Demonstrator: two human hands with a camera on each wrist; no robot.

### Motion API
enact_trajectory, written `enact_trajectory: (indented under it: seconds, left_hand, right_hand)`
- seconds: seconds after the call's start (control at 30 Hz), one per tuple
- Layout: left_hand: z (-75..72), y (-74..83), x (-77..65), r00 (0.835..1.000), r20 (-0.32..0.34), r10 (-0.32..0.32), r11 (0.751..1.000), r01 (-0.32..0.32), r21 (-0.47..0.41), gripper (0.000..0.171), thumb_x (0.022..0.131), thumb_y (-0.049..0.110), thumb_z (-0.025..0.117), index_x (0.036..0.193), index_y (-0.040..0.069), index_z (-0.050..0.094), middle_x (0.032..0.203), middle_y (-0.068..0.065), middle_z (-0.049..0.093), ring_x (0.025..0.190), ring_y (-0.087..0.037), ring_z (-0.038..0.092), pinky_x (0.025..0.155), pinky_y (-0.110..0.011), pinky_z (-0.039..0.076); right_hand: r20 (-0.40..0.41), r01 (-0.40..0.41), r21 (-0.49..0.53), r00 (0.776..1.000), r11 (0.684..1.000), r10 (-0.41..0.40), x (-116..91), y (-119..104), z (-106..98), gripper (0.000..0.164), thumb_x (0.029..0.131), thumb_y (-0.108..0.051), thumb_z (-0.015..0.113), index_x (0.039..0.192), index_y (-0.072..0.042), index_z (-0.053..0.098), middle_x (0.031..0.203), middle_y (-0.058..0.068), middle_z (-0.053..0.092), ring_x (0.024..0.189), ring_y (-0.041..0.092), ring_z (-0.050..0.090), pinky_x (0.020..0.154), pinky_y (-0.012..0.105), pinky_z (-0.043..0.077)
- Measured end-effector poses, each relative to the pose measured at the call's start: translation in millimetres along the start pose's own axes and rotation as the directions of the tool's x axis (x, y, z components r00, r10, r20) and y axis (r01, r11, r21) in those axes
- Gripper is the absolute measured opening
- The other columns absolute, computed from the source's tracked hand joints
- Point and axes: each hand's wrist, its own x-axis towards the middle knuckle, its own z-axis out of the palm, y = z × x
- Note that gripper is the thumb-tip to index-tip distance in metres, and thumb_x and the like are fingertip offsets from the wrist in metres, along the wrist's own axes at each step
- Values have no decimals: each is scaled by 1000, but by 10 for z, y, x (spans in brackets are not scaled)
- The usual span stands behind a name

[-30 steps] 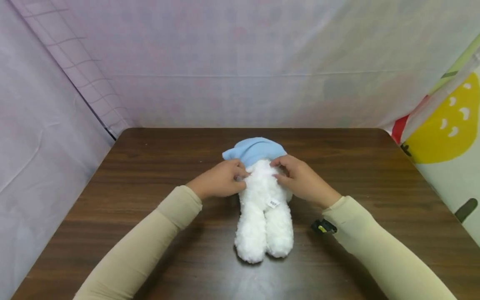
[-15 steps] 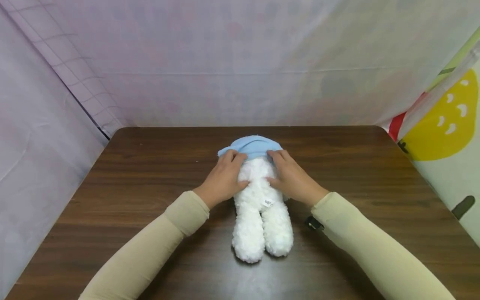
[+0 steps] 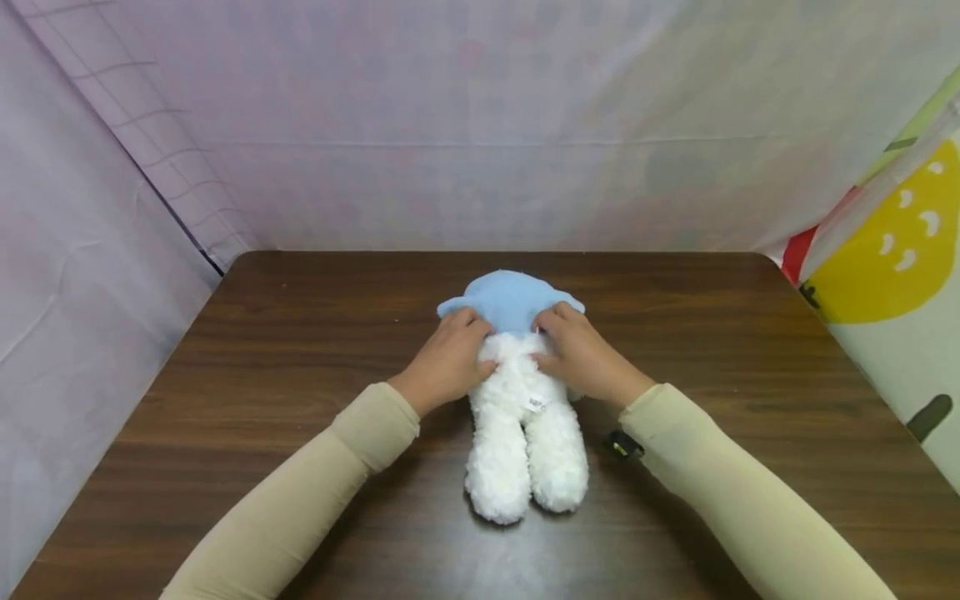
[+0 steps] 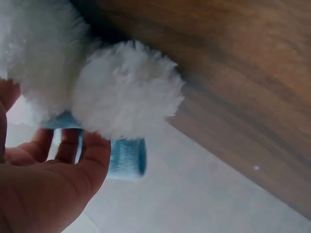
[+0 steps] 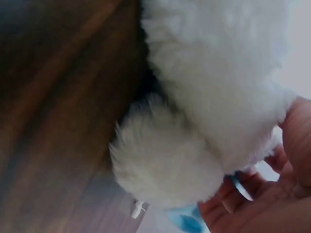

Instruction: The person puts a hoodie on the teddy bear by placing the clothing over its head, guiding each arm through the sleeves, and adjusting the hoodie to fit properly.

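Observation:
A white fluffy plush toy lies with its legs toward me and a small tag on its lower body. Light-blue cloth, apparently a small garment with a sleeve-like end sticking out on each side, covers its upper end. My left hand holds the cloth's left edge with curled fingers, its thumb on the fur. On the other side my right hand pinches the right edge in the same way. The left wrist view shows fingertips under a tube-like blue cuff. Most of the toy's head is hidden.
The dark wooden table has its back edge just behind the blue cloth. A pale fabric curtain hangs beyond it. Printed fabric with a yellow shape stands at the right. A dark strap hangs under the right sleeve.
Both hands have shifted to the cloth's edges and taken hold of it. The folded blue cloth now lies smoother, reaches lower on the toy's back and spreads out on the right.

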Motion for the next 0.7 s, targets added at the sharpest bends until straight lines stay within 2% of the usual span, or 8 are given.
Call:
enact_trajectory:
  seconds: [0.13,0.23,0.3,0.37,0.5,0.53,0.6,0.7]
  left_hand:
    - [38,-29,-18,996,-71,47,999,-48,-5,20,89,15,76,102,3,64,100,-7,58,93,-22,55,83,-36,48]
    - [14,-67,-44,995,-70,72,997,-74,-25,16,92,17,72,99,6,63,95,-5,59,88,-19,56,79,-35,48]
    - [-40,-106,-68,996,-30,81,995,-83,-63,20,96,20,68,109,5,64,104,-6,62,96,-20,58,85,-36,49]
    - [-113,-145,-90,995,39,91,990,-86,-110,33,98,24,63,123,2,62,119,-11,62,109,-23,58,94,-38,47]
    - [-228,-203,-122,976,197,90,986,-60,-156,65,97,34,64,146,-1,44,145,-18,46,134,-29,44,109,-42,35]
    - [-236,-209,-125,971,220,89,986,-53,-161,70,95,36,66,148,-1,41,148,-18,44,136,-29,41,111,-42,34]
    - [-219,-211,-130,969,235,78,986,-41,-160,75,92,36,70,149,-1,39,147,-18,43,135,-29,42,110,-42,34]
    - [-138,-196,-128,981,180,65,987,-37,-158,63,88,30,75,139,1,51,134,-12,54,121,-23,52,103,-38,41]
  right_hand:
    - [-73,20,-29,997,999,-22,-26,-50,42,19,84,1,76,95,0,60,100,12,57,92,27,54,83,43,46]
    - [-80,28,-39,996,999,-31,-61,-88,13,14,89,-4,72,98,-1,62,103,11,60,93,26,57,83,42,48]
    - [-39,36,-18,999,999,-36,-94,-87,-50,17,93,-11,68,107,-2,63,113,13,61,97,26,59,84,43,49]
    - [45,13,33,999,999,-14,-136,-69,-145,30,97,-19,65,121,-2,62,130,15,57,105,27,61,88,45,50]
    - [190,-51,122,981,991,27,-181,-12,-278,53,95,-25,68,140,-3,53,151,16,41,126,33,52,99,50,45]
    - [194,-47,132,981,990,21,-177,-4,-277,54,94,-25,71,140,-3,52,150,16,42,130,33,49,101,51,43]
    - [157,-9,139,988,990,-12,-157,-2,-233,46,91,-19,75,130,-3,56,138,15,52,124,30,51,99,48,43]
    - [57,47,111,997,993,-54,-131,-25,-122,26,87,-11,76,103,-7,56,108,7,58,95,22,54,83,39,45]
